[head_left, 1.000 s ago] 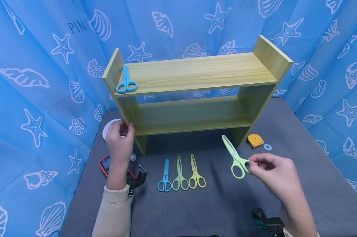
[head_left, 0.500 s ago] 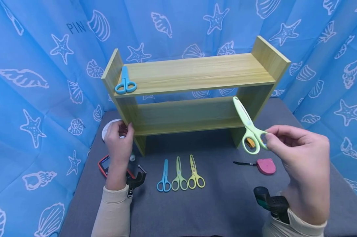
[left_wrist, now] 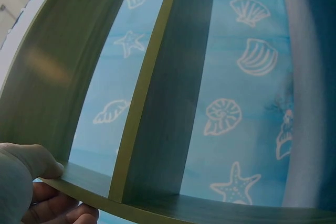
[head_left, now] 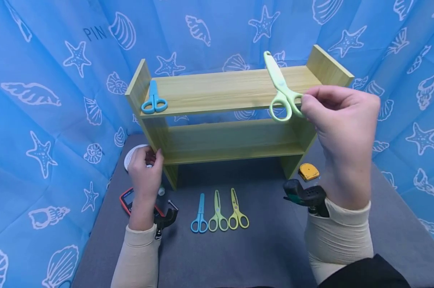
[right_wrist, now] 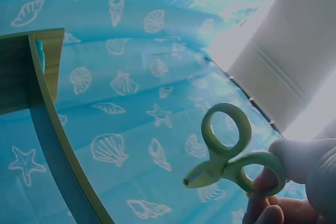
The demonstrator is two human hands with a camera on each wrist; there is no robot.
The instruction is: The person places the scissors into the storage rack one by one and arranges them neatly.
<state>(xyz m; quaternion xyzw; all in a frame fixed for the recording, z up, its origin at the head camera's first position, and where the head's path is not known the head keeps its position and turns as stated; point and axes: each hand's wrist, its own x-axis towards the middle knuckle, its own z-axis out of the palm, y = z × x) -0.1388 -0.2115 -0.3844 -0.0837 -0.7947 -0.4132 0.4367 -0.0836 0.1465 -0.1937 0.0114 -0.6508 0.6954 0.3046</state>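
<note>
Fingers and thumb of the left hand (head_left: 145, 164) pinch the front edge of the wooden bookshelf's (head_left: 231, 144) left side panel (head_left: 150, 138). Just above, blue scissors (head_left: 153, 97) lie at the left end of the upper shelf (head_left: 235, 89), tips toward the back. On the gray tabletop (head_left: 267, 256) below, blue safety scissors (head_left: 200, 215), pale green scissors (head_left: 218, 210) and yellow scissors (head_left: 236, 206) stand in a row, handles toward the person. Farther right, light green scissors (head_left: 281, 86) hang in the air before the upper shelf's right half, apart from the wood, their long axis slanting up and leftward from the right hand (head_left: 341, 112), which pinches one handle loop. That hand is much the nearer; the two hands are well apart.
</note>
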